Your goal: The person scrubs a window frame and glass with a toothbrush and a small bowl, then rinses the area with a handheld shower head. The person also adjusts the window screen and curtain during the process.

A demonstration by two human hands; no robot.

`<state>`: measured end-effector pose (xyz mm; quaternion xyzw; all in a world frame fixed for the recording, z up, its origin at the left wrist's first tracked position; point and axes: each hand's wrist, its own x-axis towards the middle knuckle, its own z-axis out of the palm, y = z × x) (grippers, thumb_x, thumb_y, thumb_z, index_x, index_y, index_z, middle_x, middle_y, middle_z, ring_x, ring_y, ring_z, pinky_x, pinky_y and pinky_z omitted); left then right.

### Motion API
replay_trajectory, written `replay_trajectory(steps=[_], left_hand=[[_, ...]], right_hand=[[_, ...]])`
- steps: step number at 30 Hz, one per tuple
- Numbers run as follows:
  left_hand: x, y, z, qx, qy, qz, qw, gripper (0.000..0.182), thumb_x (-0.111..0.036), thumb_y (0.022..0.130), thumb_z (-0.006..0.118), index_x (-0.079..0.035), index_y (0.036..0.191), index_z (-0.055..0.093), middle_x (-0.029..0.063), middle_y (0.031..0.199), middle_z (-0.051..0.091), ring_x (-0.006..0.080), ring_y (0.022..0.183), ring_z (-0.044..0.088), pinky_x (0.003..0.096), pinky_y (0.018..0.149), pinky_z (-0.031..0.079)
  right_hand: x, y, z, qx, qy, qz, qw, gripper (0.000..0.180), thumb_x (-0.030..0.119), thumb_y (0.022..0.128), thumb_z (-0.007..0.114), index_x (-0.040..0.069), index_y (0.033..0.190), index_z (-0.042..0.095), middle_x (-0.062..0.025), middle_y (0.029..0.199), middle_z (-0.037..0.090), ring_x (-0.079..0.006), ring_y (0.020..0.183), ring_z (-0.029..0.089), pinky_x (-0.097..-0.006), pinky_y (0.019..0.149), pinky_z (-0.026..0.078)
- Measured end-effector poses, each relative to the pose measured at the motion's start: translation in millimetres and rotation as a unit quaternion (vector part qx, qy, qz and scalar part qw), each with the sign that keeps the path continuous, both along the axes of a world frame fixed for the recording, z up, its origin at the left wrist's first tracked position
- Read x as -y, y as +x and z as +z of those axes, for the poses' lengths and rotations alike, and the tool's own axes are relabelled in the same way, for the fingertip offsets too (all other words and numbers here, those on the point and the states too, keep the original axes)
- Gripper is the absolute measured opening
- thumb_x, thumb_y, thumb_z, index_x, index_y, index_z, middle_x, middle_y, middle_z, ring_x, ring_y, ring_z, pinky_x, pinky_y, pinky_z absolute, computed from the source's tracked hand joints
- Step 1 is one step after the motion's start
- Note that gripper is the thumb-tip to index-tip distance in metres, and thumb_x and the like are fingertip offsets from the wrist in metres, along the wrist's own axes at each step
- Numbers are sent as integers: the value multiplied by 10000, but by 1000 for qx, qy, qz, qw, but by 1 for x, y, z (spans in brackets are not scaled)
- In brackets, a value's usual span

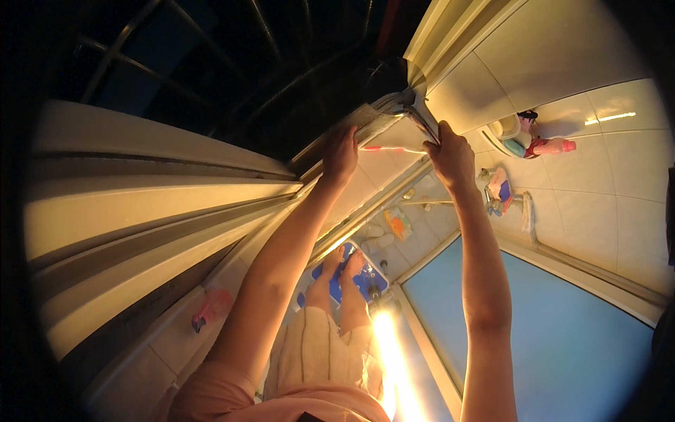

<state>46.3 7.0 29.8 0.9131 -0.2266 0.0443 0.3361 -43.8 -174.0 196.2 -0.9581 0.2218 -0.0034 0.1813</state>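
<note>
Both arms reach up and away to a window frame (pixel 364 129) beside a dark opening. My left hand (pixel 341 158) rests at the lower part of the frame, its fingers over the edge; its grip is partly hidden. My right hand (pixel 451 153) is closed on the end of a dark, thin folded thing (pixel 422 118), perhaps cloth or sheeting, that runs up to the frame's corner. Between the hands lies a thin red-and-white strip or stick (pixel 393 149), its right end close to my right fingers.
Metal bars (pixel 116 53) cross the dark opening. Right are a shelf with bottles (pixel 553 146) and a wall tap (pixel 493 203). Below, my feet stand on a blue patterned stool or mat (pixel 364 282), near white slippers (pixel 378 241) and a blue door panel (pixel 538 327). A lit tube (pixel 390 353) glows nearby.
</note>
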Motion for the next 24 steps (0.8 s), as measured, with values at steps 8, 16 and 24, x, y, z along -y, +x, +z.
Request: replay_trajectory(steps=[8, 16, 24], left_hand=[[12, 9, 3, -18, 32, -6, 999, 243, -84, 809, 519, -81, 1039, 596, 124, 1021, 610, 313, 911, 583, 395, 795, 470], [1, 13, -1, -43, 38, 6, 998, 230, -86, 786, 548, -73, 1010, 599, 128, 1000, 621, 307, 936, 576, 388, 806, 465], [-26, -18, 9, 53, 89, 19, 994, 293, -48, 796, 529, -46, 1087, 564, 123, 1119, 568, 298, 1049, 516, 376, 906, 414]], right_hand=[[16, 1, -1, -6, 7, -5, 1000, 263, 247, 768, 628, 59, 896, 496, -197, 760, 621, -392, 746, 600, -470, 657, 474], [3, 0, 1, 11, 83, -36, 996, 240, 217, 739, 593, 20, 842, 502, -216, 727, 583, -399, 716, 572, -452, 629, 437], [-20, -4, -42, 73, 249, -33, 965, 264, 224, 731, 593, -26, 781, 528, -213, 674, 570, -353, 636, 563, -410, 579, 423]])
